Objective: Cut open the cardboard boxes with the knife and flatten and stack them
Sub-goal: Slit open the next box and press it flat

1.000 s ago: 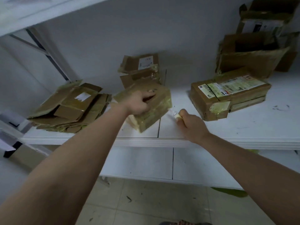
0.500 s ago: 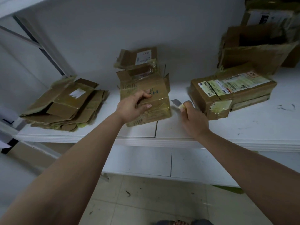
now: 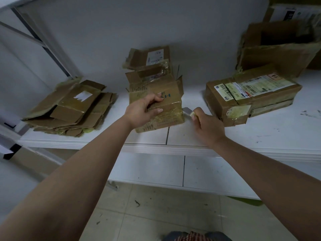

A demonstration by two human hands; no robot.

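Cardboard box [image 3: 157, 108]: stood up on its lower edge on the white table [image 3: 271, 134], near the front lip; a second before, lay tipped on a corner.
Left hand [image 3: 142, 111]: closed over the box's near face, thumb across the taped band, fingers curled on the printed panel.
Right hand [image 3: 207, 126]: wrapped round the knife [image 3: 188, 111], blade brought up from the table to the box's right edge, touching or nearly so; cannot tell which.
Meaning: box turned and braced, tape seam on that side now presented for the cut; slicing judged about to begin.
Flattened stack [image 3: 69, 108]: left, well apart, awaiting this one.
Labelled parcel [image 3: 250, 96]: just right of the knife hand, crowding the draw.
Open room: bare table ahead right; front edge close under both wrists.
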